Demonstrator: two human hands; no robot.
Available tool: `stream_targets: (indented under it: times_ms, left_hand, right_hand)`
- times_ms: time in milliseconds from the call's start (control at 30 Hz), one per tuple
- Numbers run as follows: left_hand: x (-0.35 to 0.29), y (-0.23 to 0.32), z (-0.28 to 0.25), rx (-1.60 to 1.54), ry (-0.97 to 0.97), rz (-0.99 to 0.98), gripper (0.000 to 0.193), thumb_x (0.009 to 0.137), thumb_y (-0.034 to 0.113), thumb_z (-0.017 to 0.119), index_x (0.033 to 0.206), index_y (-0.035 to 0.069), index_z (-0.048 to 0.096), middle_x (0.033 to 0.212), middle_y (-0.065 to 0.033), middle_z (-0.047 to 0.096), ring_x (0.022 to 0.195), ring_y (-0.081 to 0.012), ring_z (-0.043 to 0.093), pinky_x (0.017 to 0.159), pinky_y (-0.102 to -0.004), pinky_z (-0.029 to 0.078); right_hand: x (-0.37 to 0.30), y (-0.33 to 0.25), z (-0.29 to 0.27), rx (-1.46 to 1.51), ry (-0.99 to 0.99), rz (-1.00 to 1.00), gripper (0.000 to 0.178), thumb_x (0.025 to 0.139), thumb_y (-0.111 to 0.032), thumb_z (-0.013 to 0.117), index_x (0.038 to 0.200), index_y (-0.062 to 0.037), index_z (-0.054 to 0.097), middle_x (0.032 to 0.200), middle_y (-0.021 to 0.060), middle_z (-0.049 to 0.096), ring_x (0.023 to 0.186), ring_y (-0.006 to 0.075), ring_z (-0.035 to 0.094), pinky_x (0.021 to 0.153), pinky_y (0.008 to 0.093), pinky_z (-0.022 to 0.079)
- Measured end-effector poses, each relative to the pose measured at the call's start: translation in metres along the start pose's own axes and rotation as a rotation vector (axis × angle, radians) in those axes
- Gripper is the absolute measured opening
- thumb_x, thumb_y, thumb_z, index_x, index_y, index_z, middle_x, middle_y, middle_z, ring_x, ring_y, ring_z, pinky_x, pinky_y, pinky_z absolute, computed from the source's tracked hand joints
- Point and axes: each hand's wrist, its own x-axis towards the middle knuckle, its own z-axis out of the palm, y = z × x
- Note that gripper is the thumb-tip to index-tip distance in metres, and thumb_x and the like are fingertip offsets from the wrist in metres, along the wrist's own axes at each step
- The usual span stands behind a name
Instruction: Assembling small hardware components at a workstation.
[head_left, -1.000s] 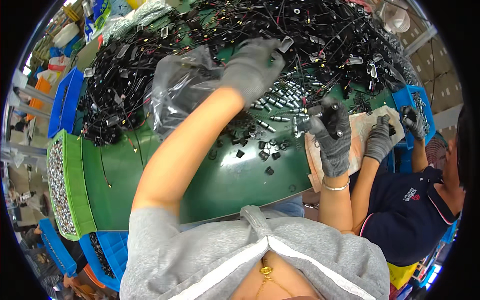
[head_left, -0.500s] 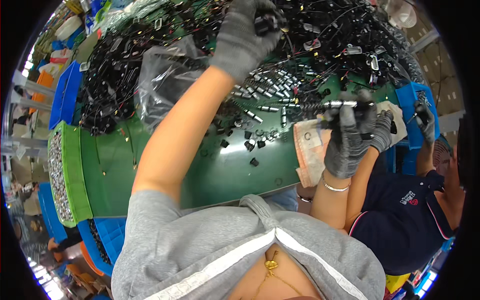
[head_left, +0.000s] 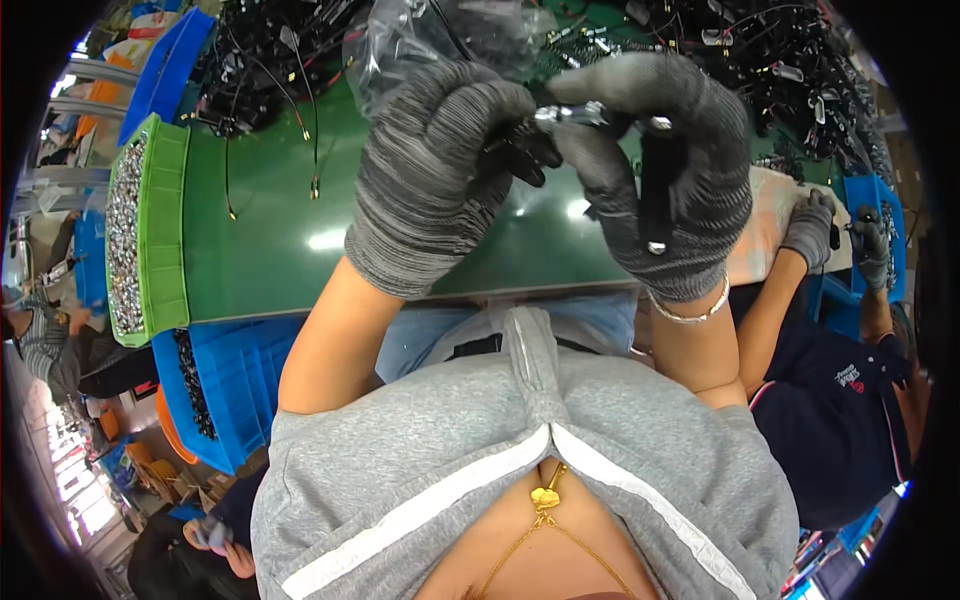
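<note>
Both my hands wear grey knit gloves and meet above the green table (head_left: 260, 210). My left hand (head_left: 430, 175) is closed around a small black part (head_left: 527, 155); a thin black cable (head_left: 450, 30) runs up behind it. With finger and thumb, my right hand (head_left: 680, 165) pinches a short silver metal cylinder (head_left: 578, 114), its end against the black part. In the same right palm lies a black bar-shaped piece (head_left: 660, 185) with silver ends. My fingers cover much of where the cylinder and the black part meet.
A clear plastic bag (head_left: 395, 50) lies beyond my hands. Black cabled parts (head_left: 255, 70) are heaped at the far side. A green bin (head_left: 165, 230) of small metal pieces stands left, above a blue crate (head_left: 245, 375). Close on the right, a co-worker's gloved hand (head_left: 810, 230) rests on a cloth.
My left hand has come back from the far pile toward me, holding the black part. My right hand has moved slightly up and left, bringing the silver cylinder to it. The view has tilted down.
</note>
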Motion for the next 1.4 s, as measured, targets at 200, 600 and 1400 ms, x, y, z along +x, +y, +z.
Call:
stream_targets:
  times_ms: [200, 600, 1400]
  left_hand:
    - [-0.05, -0.008, 0.003, -0.602, 0.096, -0.474, 0.062, 0.074, 0.007, 0.083, 0.128, 0.008, 0.053, 0.118, -0.0097, 0.061, 0.104, -0.0207, 0.065, 0.088, -0.0331, 0.055]
    - [-0.131, -0.008, 0.046, -0.901, 0.457, -0.707, 0.067, 0.077, 0.012, 0.081, 0.135, 0.013, 0.049, 0.121, -0.0055, 0.059, 0.106, -0.0178, 0.062, 0.093, -0.0348, 0.054]
    - [-0.141, -0.012, 0.051, -0.713, 0.228, -0.677, 0.051, 0.078, 0.004, 0.077, 0.118, 0.015, 0.049, 0.109, -0.0025, 0.054, 0.099, -0.0159, 0.062, 0.087, -0.0324, 0.055]
  right_hand:
    - [0.003, 0.002, 0.017, 0.05, -0.272, 0.136, 0.058, 0.085, -0.004, 0.072, 0.137, -0.0085, 0.047, 0.112, 0.006, 0.059, 0.093, 0.0156, 0.061, 0.078, 0.0274, 0.054]
    - [-0.064, 0.034, 0.028, 0.806, 0.153, 0.599, 0.058, 0.087, 0.002, 0.058, 0.143, -0.0095, 0.043, 0.124, 0.0138, 0.054, 0.098, 0.0257, 0.061, 0.078, 0.0327, 0.056]
    - [-0.075, 0.045, 0.046, 0.79, 0.14, 0.466, 0.06, 0.084, 0.004, 0.062, 0.139, -0.0126, 0.046, 0.113, 0.0101, 0.055, 0.092, 0.0189, 0.055, 0.078, 0.0338, 0.051]
